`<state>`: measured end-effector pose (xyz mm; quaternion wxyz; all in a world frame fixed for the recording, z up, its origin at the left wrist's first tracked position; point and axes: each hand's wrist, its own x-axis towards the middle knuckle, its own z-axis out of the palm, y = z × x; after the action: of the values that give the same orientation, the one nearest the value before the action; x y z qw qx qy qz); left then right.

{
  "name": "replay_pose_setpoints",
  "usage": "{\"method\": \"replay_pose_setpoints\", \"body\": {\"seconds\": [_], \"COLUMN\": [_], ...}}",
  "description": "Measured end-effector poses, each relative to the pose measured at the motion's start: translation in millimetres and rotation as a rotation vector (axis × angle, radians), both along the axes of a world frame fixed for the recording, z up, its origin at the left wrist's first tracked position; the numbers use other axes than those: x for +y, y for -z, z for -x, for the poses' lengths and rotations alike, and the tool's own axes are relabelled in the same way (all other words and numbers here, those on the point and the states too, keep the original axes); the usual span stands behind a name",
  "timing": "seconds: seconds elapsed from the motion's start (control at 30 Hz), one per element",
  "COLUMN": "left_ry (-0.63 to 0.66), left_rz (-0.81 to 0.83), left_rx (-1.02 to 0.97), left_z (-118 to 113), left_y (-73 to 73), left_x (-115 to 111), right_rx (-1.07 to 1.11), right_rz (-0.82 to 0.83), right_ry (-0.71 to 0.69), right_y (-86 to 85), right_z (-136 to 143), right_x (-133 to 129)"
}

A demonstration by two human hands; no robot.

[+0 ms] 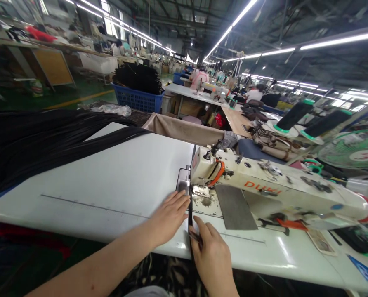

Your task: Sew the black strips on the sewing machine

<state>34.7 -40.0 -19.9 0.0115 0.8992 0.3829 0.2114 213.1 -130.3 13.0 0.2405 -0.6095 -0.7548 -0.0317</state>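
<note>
A narrow black strip runs across the white table toward the needle of a white sewing machine. My left hand lies flat on the table, fingers together, pressing beside the strip just left of it. My right hand pinches the strip near the table's front edge, thumb on top. A second stretch of black strip leaves behind the machine head.
A big heap of black strips covers the table's left end. Thread cones and a green fan stand at the right. A blue basket and other workers' stations lie beyond.
</note>
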Motion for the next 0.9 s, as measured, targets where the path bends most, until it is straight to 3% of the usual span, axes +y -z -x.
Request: {"method": "replay_pose_setpoints", "body": {"seconds": [0.13, 0.27, 0.4, 0.57, 0.67, 0.77, 0.9], "left_ry": [0.001, 0.0, 0.018, 0.014, 0.004, 0.008, 0.011], "left_rz": [-0.102, -0.176, -0.214, -0.198, -0.195, -0.191, -0.169], "left_rx": [0.006, 0.049, 0.09, 0.091, 0.088, 0.079, 0.057], "left_z": [4, 5, 4, 4, 4, 3, 3], "left_y": [2.9, 1.8, 1.7, 4.2, 5.1, 5.6, 5.3], "left_x": [-3, -6, -6, -5, -6, -6, -6], "right_rx": [0.096, -0.038, -0.23, -0.306, -0.345, -0.352, -0.221], "right_rz": [-0.285, -0.62, -0.508, -0.246, -0.186, -0.253, -0.575], "right_ry": [0.079, 0.231, 0.309, 0.215, 0.249, 0.321, 0.352], "right_y": [-52.3, -119.2, -163.9, -180.1, -183.7, -185.3, -171.8], "right_z": [-32, -72, -108, -138, -146, -148, -137], "right_x": [10, 35, 68, 102, 109, 105, 86]}}
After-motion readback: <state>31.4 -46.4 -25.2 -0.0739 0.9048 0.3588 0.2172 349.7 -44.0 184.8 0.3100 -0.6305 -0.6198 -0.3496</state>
